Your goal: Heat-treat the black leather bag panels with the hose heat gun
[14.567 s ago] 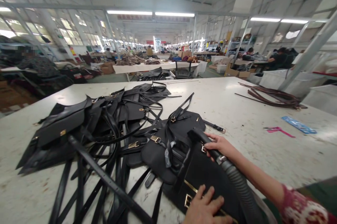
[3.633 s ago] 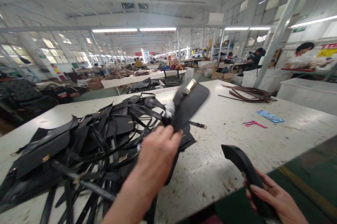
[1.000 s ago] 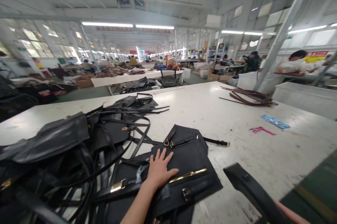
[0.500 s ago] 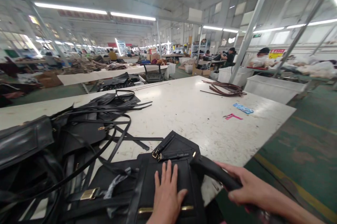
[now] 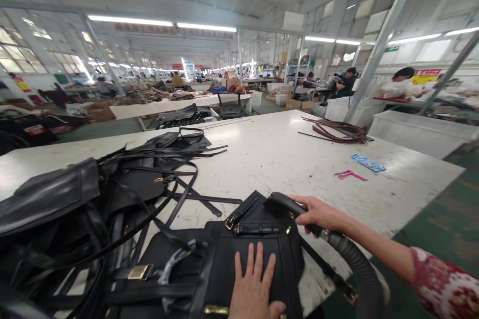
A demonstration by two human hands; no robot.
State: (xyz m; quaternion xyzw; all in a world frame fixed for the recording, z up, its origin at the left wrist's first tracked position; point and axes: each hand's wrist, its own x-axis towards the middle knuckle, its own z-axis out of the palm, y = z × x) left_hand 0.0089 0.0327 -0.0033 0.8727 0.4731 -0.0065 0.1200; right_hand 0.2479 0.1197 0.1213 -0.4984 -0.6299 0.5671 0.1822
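Note:
Under my left hand point(image 5: 255, 284) lies a black leather bag point(image 5: 220, 259) with gold buckles and a gold bar. The hand rests flat on it, fingers spread. My right hand point(image 5: 316, 213) is wrapped round a black hose nozzle point(image 5: 286, 202), whose tip is over the bag's upper flap. A ribbed hose point(image 5: 361, 264) runs from the nozzle down to the lower right. Beside the hose, a strap with a buckle point(image 5: 331, 271) hangs over the table edge.
More black bags and straps point(image 5: 56, 194) are piled on the left of the white table point(image 5: 262, 149). Brown straps point(image 5: 337, 131), a blue packet point(image 5: 368, 163) and a pink-handled tool point(image 5: 352, 175) lie at the right. People sit beyond, near white bins point(image 5: 422, 132).
My right hand has moved up and away from me with the nozzle, over the bag's upper flap. More hose and a patterned sleeve now show. The view has shifted left.

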